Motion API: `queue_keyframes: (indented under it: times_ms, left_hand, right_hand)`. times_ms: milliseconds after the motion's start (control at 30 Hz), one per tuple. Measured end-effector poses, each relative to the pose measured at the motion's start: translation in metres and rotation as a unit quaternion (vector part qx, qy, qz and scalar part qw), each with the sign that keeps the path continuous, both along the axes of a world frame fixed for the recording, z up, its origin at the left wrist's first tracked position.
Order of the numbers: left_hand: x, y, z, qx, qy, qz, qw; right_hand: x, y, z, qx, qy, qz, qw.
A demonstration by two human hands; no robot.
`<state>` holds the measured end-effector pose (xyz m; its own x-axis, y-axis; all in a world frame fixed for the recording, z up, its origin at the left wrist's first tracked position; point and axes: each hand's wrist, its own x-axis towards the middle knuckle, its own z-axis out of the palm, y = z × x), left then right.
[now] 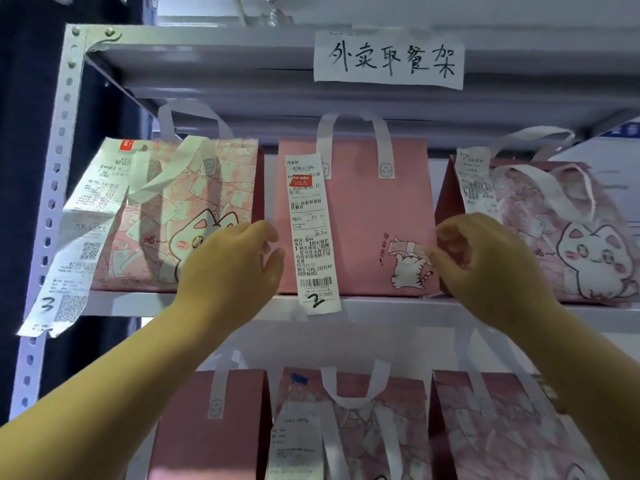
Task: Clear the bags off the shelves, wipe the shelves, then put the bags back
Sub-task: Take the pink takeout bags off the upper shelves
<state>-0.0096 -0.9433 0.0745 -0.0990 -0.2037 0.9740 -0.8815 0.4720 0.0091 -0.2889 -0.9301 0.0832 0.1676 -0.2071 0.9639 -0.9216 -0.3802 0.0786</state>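
Three pink bags stand in a row on the upper shelf (398, 308). The middle bag (363, 209) is plain pink with white handles and a long receipt marked 2. My left hand (235, 268) is at its left edge and my right hand (485, 268) at its right edge, fingers curled and apart, touching or nearly touching the bag's sides. The left bag (180, 216) has a cat print and a receipt marked 3. The right bag (554, 230) also shows a cat. Three more pink bags (363, 427) stand on the lower shelf.
A grey metal rack post (52, 202) with holes runs up the left side. A handwritten paper sign (389, 60) hangs on the top shelf's edge. A dark curtain is left of the rack.
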Motion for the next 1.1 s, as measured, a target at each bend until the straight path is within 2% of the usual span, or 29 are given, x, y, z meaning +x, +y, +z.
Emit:
queue_keyframes:
  times_ms: [133, 300, 667, 900, 1100]
  left_hand:
    - [-0.017, 0.015, 0.004, -0.016, -0.045, -0.05, 0.998]
    - [-0.047, 0.028, -0.005, -0.02, -0.072, -0.094, 0.993]
    - [-0.154, 0.018, -0.015, 0.016, -0.087, -0.156, 0.984]
    - [-0.223, -0.016, -0.01, 0.048, -0.019, -0.111, 0.992]
    - [-0.245, -0.033, -0.013, 0.124, 0.023, -0.064, 0.99]
  right_hand:
    - [-0.004, 0.02, -0.005, 0.001, 0.007, -0.038, 0.999]
    - [-0.03, 0.038, -0.016, 0.019, -0.033, -0.077, 0.996]
    - [-0.146, 0.044, -0.025, 0.065, -0.075, -0.157, 0.983]
    - [-0.225, 0.017, -0.022, 0.1, -0.115, -0.176, 0.973]
    - [-0.257, -0.005, -0.017, 0.168, -0.13, -0.161, 0.964]
